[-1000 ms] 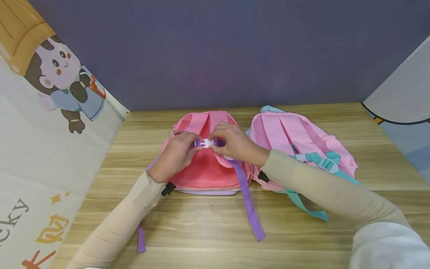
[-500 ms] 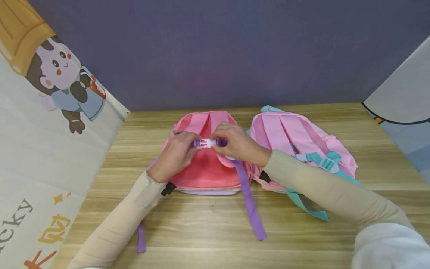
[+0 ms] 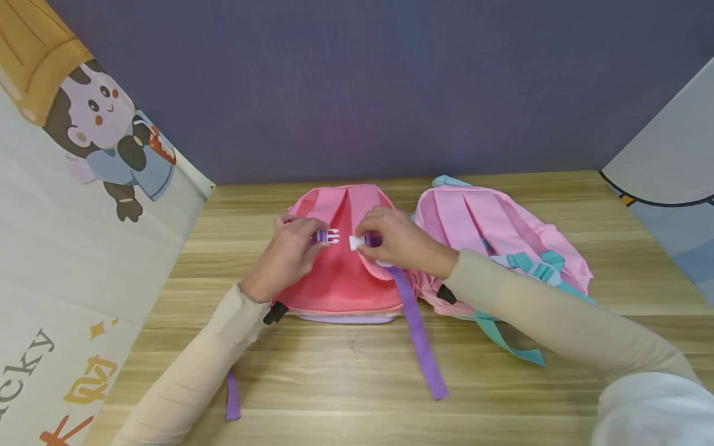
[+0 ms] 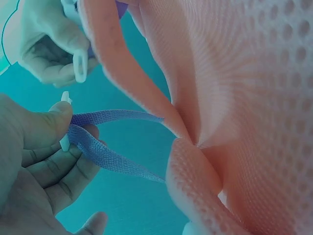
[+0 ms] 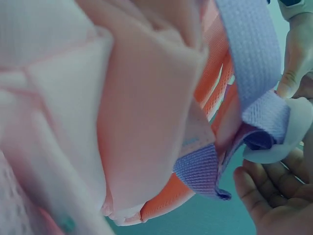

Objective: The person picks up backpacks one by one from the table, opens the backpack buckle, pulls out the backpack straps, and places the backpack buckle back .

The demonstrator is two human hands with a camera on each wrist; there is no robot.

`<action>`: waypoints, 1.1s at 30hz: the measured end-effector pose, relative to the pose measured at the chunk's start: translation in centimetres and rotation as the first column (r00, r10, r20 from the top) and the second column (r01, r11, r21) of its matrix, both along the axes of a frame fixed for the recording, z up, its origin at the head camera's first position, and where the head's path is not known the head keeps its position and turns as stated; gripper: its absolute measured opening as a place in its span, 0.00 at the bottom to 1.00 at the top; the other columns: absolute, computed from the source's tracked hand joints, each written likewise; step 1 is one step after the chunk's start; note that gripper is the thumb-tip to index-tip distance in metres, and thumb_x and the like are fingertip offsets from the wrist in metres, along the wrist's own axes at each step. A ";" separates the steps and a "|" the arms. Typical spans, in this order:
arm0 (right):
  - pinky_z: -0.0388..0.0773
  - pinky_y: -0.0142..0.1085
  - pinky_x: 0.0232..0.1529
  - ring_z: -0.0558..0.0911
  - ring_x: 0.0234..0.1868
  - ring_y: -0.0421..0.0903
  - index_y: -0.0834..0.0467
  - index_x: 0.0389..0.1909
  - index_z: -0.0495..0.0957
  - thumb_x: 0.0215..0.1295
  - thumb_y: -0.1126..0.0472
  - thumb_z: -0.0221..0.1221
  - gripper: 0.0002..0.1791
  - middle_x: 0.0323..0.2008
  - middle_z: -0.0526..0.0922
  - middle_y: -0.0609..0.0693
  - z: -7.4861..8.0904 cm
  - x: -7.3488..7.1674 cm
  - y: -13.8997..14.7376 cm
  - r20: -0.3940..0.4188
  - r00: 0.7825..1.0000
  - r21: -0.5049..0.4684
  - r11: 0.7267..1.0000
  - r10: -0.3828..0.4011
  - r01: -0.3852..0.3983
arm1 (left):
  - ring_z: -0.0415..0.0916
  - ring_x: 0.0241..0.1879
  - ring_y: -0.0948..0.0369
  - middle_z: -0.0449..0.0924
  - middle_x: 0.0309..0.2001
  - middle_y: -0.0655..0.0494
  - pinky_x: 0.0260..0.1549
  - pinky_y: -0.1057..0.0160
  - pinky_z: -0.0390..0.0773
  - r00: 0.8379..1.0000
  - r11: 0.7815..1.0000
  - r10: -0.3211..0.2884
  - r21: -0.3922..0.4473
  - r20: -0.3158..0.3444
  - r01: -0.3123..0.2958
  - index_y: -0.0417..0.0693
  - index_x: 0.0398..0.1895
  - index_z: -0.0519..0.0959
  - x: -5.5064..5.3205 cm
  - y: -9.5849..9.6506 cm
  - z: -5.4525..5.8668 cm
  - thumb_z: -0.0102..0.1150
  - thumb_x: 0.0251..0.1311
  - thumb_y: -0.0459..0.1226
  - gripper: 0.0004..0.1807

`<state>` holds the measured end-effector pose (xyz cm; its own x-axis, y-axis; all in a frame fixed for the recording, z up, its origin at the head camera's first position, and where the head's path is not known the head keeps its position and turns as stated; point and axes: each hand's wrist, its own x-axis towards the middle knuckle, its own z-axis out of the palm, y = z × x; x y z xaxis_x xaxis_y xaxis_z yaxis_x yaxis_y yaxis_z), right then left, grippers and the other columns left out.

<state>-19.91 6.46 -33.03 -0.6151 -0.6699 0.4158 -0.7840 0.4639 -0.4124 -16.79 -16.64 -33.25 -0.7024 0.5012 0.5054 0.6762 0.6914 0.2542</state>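
Note:
In the head view, my left hand (image 3: 287, 251) pinches the pronged half (image 3: 333, 236) of a white side-release buckle. My right hand (image 3: 398, 238) grips the socket half (image 3: 356, 243), a short gap to the right. Both halves are above the back panel of a coral-pink backpack (image 3: 340, 282). From the left wrist, a doubled purple strap (image 4: 115, 159) runs from the buckle piece between thumb and fingers to the bag. Purple webbing (image 5: 252, 54) partly covers the right wrist view, beside a white plastic piece (image 5: 298, 129) at the fingers.
A light pink backpack (image 3: 463, 217) with teal straps (image 3: 513, 347) lies just right of the coral one. A loose purple strap end (image 3: 421, 347) hangs over the wooden table (image 3: 346, 384). A dark wall panel (image 3: 390, 87) stands behind.
The two buckle halves were together in the earlier frames and are now apart. My left hand has shifted slightly left and my right hand slightly right, each with its half.

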 end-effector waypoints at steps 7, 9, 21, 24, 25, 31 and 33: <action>0.72 0.33 0.36 0.73 0.34 0.42 0.57 0.36 0.83 0.52 0.61 0.69 0.10 0.31 0.78 0.45 -0.3 0.2 -0.3 0.147 0.988 0.139 0.990 -0.044 0.024 | 0.76 0.37 0.57 0.80 0.35 0.54 0.50 0.49 0.58 1.000 1.000 -0.001 0.007 0.011 0.001 0.40 0.38 0.77 0.0 -0.1 0.1 0.71 0.48 0.32 0.15; 0.72 0.33 0.36 0.73 0.34 0.42 0.57 0.37 0.83 0.53 0.60 0.69 0.11 0.31 0.78 0.45 -0.5 0.2 -0.5 0.175 0.983 0.191 0.981 -0.058 0.024 | 0.75 0.37 0.57 0.80 0.35 0.53 0.50 0.49 0.58 1.000 1.000 -0.002 0.015 0.012 0.002 0.40 0.38 0.77 0.1 -0.2 0.1 0.71 0.48 0.32 0.15; 0.74 0.36 0.44 0.76 0.41 0.44 0.59 0.49 0.79 0.59 0.55 0.65 0.19 0.40 0.79 0.49 -0.9 0.0 -1.1 0.184 0.982 0.227 0.974 -0.046 0.003 | 0.77 0.38 0.57 0.80 0.36 0.53 0.47 0.51 0.58 0.998 0.996 -0.059 0.061 0.007 0.058 0.40 0.41 0.77 -0.1 -0.6 0.0 0.71 0.47 0.30 0.17; 0.73 0.37 0.48 0.76 0.45 0.45 0.59 0.54 0.74 0.62 0.55 0.62 0.22 0.44 0.78 0.51 -0.6 -0.3 -1.3 0.165 0.986 0.185 0.983 -0.034 0.003 | 0.77 0.40 0.58 0.81 0.38 0.54 0.45 0.51 0.59 0.996 0.994 -0.085 0.070 0.002 0.085 0.42 0.42 0.77 -0.2 -0.7 0.0 0.71 0.48 0.32 0.17; 0.73 0.37 0.48 0.76 0.45 0.46 0.60 0.56 0.73 0.63 0.55 0.62 0.23 0.44 0.78 0.52 -0.5 -0.4 -1.4 0.165 0.986 0.172 0.985 -0.021 -0.007 | 0.77 0.41 0.58 0.81 0.38 0.55 0.45 0.52 0.59 0.995 0.993 -0.095 0.071 0.000 0.095 0.43 0.42 0.78 -0.2 -0.8 0.0 0.70 0.49 0.32 0.17; 0.71 0.38 0.53 0.74 0.52 0.49 0.59 0.58 0.71 0.64 0.54 0.60 0.24 0.50 0.75 0.51 -0.2 -0.8 -2.1 0.185 0.982 0.154 0.986 0.042 -0.071 | 0.74 0.43 0.59 0.80 0.39 0.58 0.45 0.53 0.57 0.991 0.988 -0.132 0.078 -0.007 0.132 0.46 0.44 0.78 -0.4 -1.0 -0.2 0.71 0.49 0.35 0.18; 0.70 0.37 0.54 0.73 0.53 0.48 0.59 0.57 0.71 0.64 0.55 0.60 0.23 0.50 0.75 0.50 -0.2 -1.0 -2.3 0.180 0.982 0.164 0.983 0.050 -0.080 | 0.74 0.43 0.59 0.80 0.39 0.58 0.45 0.53 0.57 0.991 0.987 -0.133 0.086 -0.005 0.133 0.45 0.44 0.78 -0.5 -1.0 -0.2 0.71 0.49 0.36 0.18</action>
<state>-20.87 4.15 -33.20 -0.6208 -0.7623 0.1829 -0.7378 0.4894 -0.4649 -17.25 -17.68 -33.47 -0.6329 0.5452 0.5498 0.7606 0.5707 0.3095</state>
